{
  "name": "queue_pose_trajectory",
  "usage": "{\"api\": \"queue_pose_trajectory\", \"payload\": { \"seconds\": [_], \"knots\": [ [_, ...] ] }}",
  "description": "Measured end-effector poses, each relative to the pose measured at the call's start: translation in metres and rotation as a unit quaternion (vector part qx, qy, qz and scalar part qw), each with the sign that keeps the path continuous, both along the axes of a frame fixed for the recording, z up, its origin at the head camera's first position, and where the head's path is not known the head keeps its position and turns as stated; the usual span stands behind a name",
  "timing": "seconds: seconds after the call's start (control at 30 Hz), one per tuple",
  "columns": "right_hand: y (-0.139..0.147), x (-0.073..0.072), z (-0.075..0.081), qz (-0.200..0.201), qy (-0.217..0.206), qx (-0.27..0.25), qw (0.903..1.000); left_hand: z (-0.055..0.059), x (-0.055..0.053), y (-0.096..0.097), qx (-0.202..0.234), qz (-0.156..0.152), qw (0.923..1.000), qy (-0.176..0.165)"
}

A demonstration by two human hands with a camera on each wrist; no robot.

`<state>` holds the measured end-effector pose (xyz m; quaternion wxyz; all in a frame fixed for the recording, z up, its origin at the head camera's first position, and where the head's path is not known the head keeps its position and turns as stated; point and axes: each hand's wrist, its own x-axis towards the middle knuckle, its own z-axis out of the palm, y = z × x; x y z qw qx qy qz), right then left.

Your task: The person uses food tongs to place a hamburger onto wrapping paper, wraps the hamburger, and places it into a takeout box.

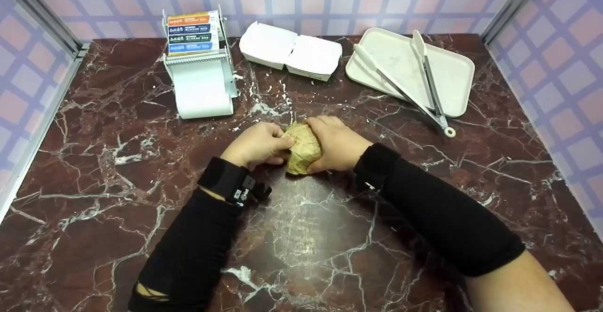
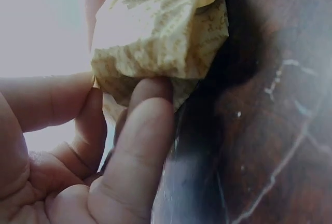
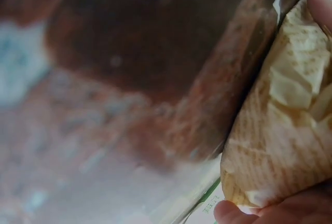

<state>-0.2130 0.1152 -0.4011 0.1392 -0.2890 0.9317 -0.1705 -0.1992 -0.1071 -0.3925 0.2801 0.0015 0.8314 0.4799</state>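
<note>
A small parcel (image 1: 304,149) wrapped in yellowish-brown printed paper is held between both hands above the middle of the marble-patterned table. The right hand (image 1: 340,144) grips its right side, thumb and fingers curled round it. From the other side the left hand (image 1: 259,145) pinches a corner of the paper, as the left wrist view shows, with one finger pressed under a folded edge of the wrapper (image 2: 150,42). Creases and folded flaps show on the paper (image 3: 280,146) in the right wrist view. What lies inside is hidden.
A rack (image 1: 228,74) with several coloured boxes and a white roll (image 1: 202,90) stands at the back left. An open white carton (image 1: 313,55) is at the back middle. Tongs (image 1: 410,93) lie across a pale tray (image 1: 459,78) at the back right.
</note>
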Motion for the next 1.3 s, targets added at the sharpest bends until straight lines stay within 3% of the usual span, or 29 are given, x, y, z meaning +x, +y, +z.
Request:
{"api": "queue_pose_trajectory", "payload": {
  "seconds": [0.1,0.23,0.33,0.43,0.5,0.57,1.0,1.23,1.3],
  "knots": [
    [-0.001,0.0,0.0,0.0,0.0,0.003,1.0,0.001,0.002,-0.002,-0.016,-0.007,0.9996,0.022],
    [-0.001,0.0,0.0,0.001,0.001,0.008,1.0,0.005,0.007,0.002,-0.062,-0.02,0.9909,0.117],
    [-0.001,0.0,0.0,0.0,0.002,0.011,0.9999,0.006,0.01,0.009,-0.095,-0.074,0.975,0.187],
    [-0.001,0.001,0.0,0.0,0.002,0.01,0.9999,0.005,0.014,0.017,-0.13,-0.149,0.9556,0.219],
    [-0.001,0.0,0.0,0.002,0.004,0.01,0.9999,0.003,0.016,0.02,-0.155,-0.178,0.9453,0.225],
    [-0.001,0.0,0.0,0.004,0.004,0.008,1.0,0.002,0.017,0.022,-0.169,-0.187,0.9418,0.222],
    [-0.001,-0.003,0.0,0.017,-0.005,0.014,0.9997,-0.002,0.018,0.034,-0.222,-0.192,0.9311,0.216],
    [0.0,-0.002,0.0,0.02,-0.005,0.008,0.9998,-0.004,0.013,0.038,-0.233,-0.188,0.9244,0.237],
    [0.001,-0.002,0.0,0.019,-0.005,0.008,0.9998,-0.005,0.011,0.037,-0.228,-0.181,0.9258,0.241]
  ]
}}
